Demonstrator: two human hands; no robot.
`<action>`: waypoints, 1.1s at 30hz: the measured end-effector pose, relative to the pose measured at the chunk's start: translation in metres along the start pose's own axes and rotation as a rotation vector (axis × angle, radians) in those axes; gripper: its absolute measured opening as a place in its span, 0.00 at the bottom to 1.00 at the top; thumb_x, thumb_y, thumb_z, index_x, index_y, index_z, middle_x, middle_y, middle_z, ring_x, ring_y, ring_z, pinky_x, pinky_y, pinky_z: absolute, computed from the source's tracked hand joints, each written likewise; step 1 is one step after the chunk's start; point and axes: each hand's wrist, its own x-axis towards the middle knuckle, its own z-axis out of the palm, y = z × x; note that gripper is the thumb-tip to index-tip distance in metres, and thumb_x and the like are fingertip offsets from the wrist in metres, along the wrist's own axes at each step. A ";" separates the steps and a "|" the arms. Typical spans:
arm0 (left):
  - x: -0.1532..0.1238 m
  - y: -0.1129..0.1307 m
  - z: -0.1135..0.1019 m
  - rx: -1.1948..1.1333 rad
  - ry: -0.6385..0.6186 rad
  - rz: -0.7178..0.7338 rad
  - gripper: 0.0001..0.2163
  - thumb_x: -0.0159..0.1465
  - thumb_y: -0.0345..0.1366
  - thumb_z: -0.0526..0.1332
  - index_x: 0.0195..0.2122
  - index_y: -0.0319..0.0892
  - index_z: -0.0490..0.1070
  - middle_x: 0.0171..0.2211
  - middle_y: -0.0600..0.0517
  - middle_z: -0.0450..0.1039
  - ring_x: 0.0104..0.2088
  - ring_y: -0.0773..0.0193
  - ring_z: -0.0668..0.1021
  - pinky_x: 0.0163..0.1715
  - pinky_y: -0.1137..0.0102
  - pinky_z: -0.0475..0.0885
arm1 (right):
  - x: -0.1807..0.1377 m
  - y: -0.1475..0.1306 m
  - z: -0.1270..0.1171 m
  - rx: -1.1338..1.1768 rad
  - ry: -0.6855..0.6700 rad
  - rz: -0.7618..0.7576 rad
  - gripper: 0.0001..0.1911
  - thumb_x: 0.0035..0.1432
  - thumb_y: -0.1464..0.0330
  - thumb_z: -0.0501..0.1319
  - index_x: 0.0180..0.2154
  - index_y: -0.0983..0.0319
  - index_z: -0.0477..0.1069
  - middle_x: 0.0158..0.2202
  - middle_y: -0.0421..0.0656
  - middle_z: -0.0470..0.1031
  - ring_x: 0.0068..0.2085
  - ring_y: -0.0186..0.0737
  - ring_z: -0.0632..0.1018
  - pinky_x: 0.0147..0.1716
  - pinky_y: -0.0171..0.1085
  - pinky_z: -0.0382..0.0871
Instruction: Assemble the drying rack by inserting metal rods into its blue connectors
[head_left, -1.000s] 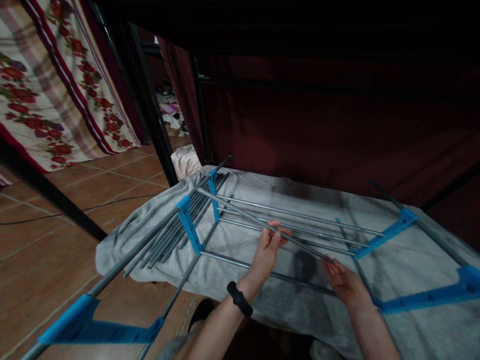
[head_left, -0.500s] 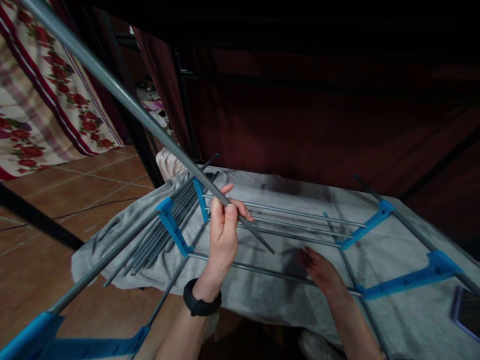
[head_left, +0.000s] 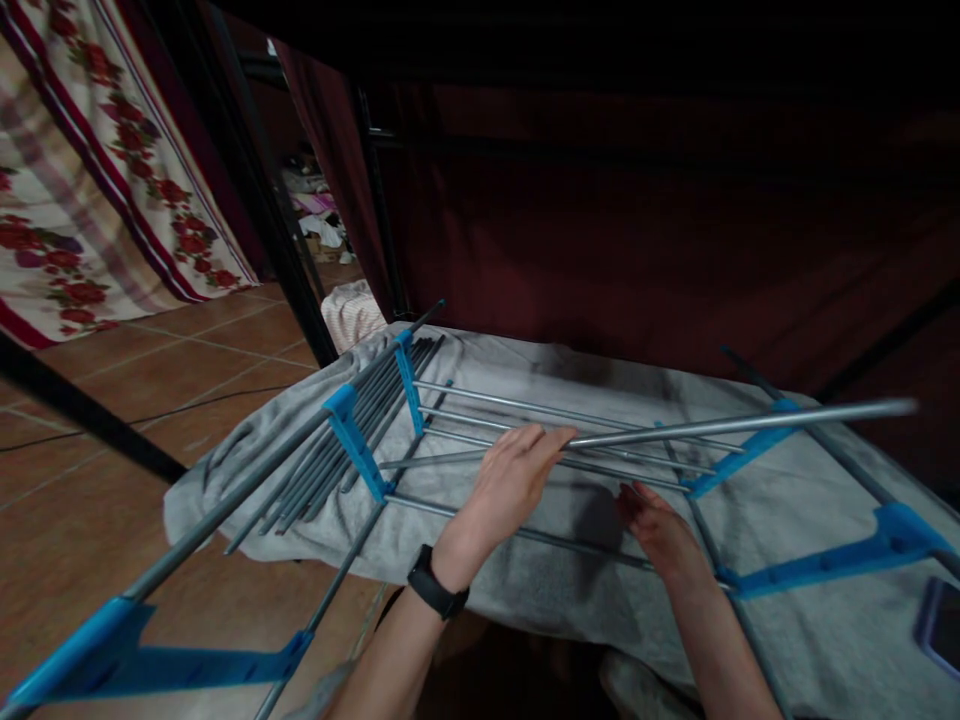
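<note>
A grey metal frame with blue plastic joints (head_left: 356,455) lies across a grey cloth (head_left: 525,580) spread over a low surface. My left hand (head_left: 514,475) is closed round a loose grey rod (head_left: 720,425) that runs nearly level to the right, its far end above a blue joint (head_left: 739,450). My right hand (head_left: 656,525) rests on a lower frame bar (head_left: 525,533), fingers curled; what it holds, if anything, I cannot make out. A bundle of spare grey rods (head_left: 352,450) lies at the left inside the frame. A black band sits on my left wrist.
Terracotta tiled floor (head_left: 112,450) spreads to the left with a thin black cable across it. A floral curtain (head_left: 90,200) hangs at far left, beside black metal posts (head_left: 262,200). Dark maroon fabric (head_left: 637,230) backs the scene. A dark phone-like object (head_left: 941,625) lies at the right edge.
My left hand swung the loose rod down from a steep diagonal pointing up-left to nearly level, pointing right. My right hand stayed on the lower bar.
</note>
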 end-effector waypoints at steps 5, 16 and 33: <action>-0.011 -0.036 0.028 -0.035 -0.048 -0.077 0.17 0.65 0.28 0.58 0.52 0.52 0.77 0.35 0.48 0.73 0.41 0.54 0.75 0.54 0.64 0.64 | -0.002 -0.007 0.000 -0.017 -0.016 0.019 0.17 0.41 0.79 0.64 0.37 0.61 0.74 0.41 0.44 0.80 0.42 0.38 0.81 0.49 0.40 0.76; -0.034 -0.073 0.066 -0.004 -0.090 -0.080 0.18 0.60 0.21 0.60 0.46 0.50 0.78 0.34 0.48 0.73 0.41 0.57 0.76 0.55 0.64 0.63 | -0.012 -0.018 0.007 0.054 -0.097 0.068 0.09 0.52 0.73 0.66 0.38 0.62 0.76 0.43 0.46 0.80 0.49 0.39 0.79 0.54 0.42 0.74; -0.040 -0.103 0.041 0.847 -0.570 -0.035 0.12 0.68 0.26 0.52 0.46 0.42 0.72 0.44 0.46 0.74 0.41 0.60 0.76 0.45 0.64 0.66 | 0.014 -0.031 -0.035 0.056 0.330 0.137 0.10 0.61 0.80 0.54 0.32 0.63 0.69 0.35 0.41 0.76 0.36 0.32 0.80 0.36 0.34 0.81</action>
